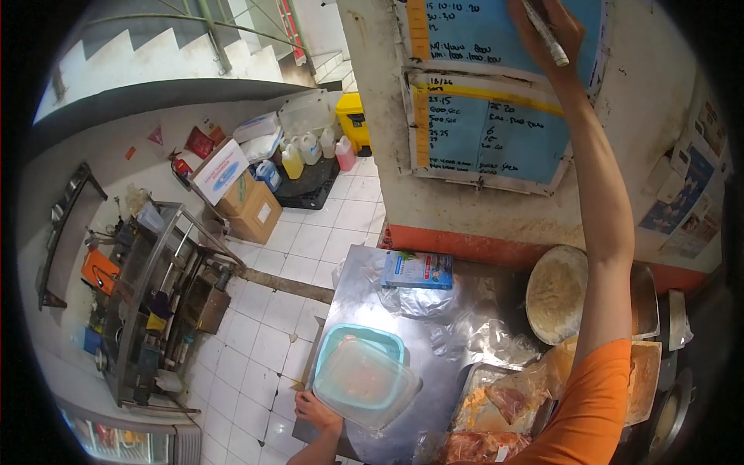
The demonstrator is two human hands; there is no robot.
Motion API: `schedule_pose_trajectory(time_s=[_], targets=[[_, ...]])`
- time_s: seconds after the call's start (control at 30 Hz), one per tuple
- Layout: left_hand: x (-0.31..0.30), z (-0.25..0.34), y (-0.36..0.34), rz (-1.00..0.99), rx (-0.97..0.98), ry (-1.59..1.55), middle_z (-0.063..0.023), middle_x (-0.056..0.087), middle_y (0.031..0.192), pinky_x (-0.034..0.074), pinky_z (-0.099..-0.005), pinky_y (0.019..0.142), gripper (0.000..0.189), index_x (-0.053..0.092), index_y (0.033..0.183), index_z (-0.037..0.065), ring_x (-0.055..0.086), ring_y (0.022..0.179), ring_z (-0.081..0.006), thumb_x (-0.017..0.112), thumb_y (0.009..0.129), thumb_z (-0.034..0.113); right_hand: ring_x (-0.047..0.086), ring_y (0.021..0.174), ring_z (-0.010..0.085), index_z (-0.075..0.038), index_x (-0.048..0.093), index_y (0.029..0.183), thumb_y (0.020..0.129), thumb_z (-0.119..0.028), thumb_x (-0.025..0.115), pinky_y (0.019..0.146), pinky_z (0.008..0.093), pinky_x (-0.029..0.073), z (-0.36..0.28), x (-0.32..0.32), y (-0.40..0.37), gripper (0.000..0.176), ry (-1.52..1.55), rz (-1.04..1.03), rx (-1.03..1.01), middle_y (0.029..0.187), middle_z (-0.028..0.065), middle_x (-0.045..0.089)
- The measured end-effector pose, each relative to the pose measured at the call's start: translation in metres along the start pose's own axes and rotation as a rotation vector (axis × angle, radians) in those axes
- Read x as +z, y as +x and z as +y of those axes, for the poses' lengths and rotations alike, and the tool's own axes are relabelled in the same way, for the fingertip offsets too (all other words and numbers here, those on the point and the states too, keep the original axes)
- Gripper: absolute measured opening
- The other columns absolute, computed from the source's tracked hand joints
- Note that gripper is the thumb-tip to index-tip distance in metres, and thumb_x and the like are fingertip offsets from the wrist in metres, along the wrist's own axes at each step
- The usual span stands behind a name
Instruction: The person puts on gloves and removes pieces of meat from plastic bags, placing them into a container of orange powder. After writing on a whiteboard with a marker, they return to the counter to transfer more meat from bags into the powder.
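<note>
My right hand (pixel 546 31) is raised to the upper blue wall board (pixel 484 35), its fingers closed around a whitish marker (pixel 545 35). Handwriting covers parts of this board and of the lower blue board (pixel 488 136). My left hand (pixel 314 409) is low at the metal table's left edge, beside a turquoise tub (pixel 397 341) with a translucent lid (pixel 372 384) lying askew over it. The fingers of that hand are partly hidden, and whether they grip anything is unclear.
On the metal table (pixel 422 418) are a blue packet (pixel 418 270), clear plastic bags (pixel 480 333), a tray of food (pixel 488 399) and a round pan (pixel 556 294). Beyond, bottles (pixel 292 161) and cardboard boxes (pixel 254 211) stand near the wall. A metal rack (pixel 147 287) is at left.
</note>
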State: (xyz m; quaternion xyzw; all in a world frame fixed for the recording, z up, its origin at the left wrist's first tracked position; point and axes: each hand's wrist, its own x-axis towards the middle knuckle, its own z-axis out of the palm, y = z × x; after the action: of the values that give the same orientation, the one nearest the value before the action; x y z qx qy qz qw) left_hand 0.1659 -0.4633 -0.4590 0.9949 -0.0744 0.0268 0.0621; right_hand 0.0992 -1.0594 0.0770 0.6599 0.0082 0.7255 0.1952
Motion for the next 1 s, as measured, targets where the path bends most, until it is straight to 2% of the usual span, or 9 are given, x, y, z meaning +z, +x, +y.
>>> schedule_pose_trajectory(time_s=[0.3,0.4,0.5,0.8,0.9,1.0], targets=[[0.005,-0.003,0.002,-0.003,-0.028,-0.056,-0.0148,0.039,0.136,0.025,-0.0524,0.112,0.079,0.04,0.122,0.004,0.038,0.133,-0.0291,0.083,0.07,0.046,0.062,0.06,0.0099,-0.005,0.066,0.108,0.096,-0.013,0.071,0.053,0.0259,0.05,-0.002,0.006,-0.003,0.016,0.107,0.064,0.131,0.074,0.006,0.069],[0.005,-0.003,0.001,-0.006,-0.017,-0.032,-0.0146,0.039,0.136,0.024,-0.0534,0.113,0.079,0.041,0.122,0.005,0.038,0.134,-0.0291,0.083,0.07,0.046,0.06,0.06,0.0092,-0.004,0.066,0.108,0.096,-0.013,0.071,0.053,0.0256,0.05,0.0,-0.002,-0.001,0.016,0.029,-0.041,0.08,0.074,0.0052,0.069],[0.01,-0.005,0.001,0.009,-0.028,-0.043,-0.0146,0.039,0.136,0.024,-0.0544,0.113,0.078,0.041,0.121,0.006,0.038,0.134,-0.0298,0.084,0.069,0.045,0.06,0.059,0.0094,-0.004,0.066,0.109,0.096,-0.013,0.071,0.053,0.0252,0.049,0.0,0.0,-0.001,0.016,0.063,-0.008,0.005,0.075,0.0056,0.07],[-0.005,0.003,0.0,-0.027,-0.026,-0.02,-0.0142,0.039,0.134,0.025,-0.0531,0.113,0.075,0.041,0.118,0.007,0.039,0.133,-0.03,0.084,0.069,0.045,0.063,0.058,0.0103,-0.003,0.065,0.106,0.097,-0.015,0.07,0.054,0.0248,0.052,0.0,0.0,0.0,0.016,0.084,-0.02,0.019,0.078,0.0069,0.073],[0.002,-0.001,0.0,0.013,-0.01,-0.027,-0.0137,0.039,0.134,0.025,-0.0521,0.113,0.074,0.042,0.117,0.007,0.039,0.132,-0.0298,0.084,0.069,0.045,0.063,0.057,0.011,-0.003,0.064,0.104,0.097,-0.017,0.07,0.053,0.0252,0.052,0.0,0.0,-0.001,0.016,0.081,-0.024,0.035,0.074,0.0052,0.07],[0.006,-0.002,0.0,0.025,-0.022,-0.015,-0.0135,0.039,0.134,0.025,-0.0515,0.113,0.073,0.042,0.117,0.007,0.039,0.132,-0.0297,0.083,0.07,0.044,0.061,0.054,0.0115,-0.004,0.061,0.099,0.098,-0.016,0.069,0.051,0.0266,0.051,0.002,-0.008,-0.008,0.015,0.292,-0.237,0.042,0.068,0.0038,0.066]])
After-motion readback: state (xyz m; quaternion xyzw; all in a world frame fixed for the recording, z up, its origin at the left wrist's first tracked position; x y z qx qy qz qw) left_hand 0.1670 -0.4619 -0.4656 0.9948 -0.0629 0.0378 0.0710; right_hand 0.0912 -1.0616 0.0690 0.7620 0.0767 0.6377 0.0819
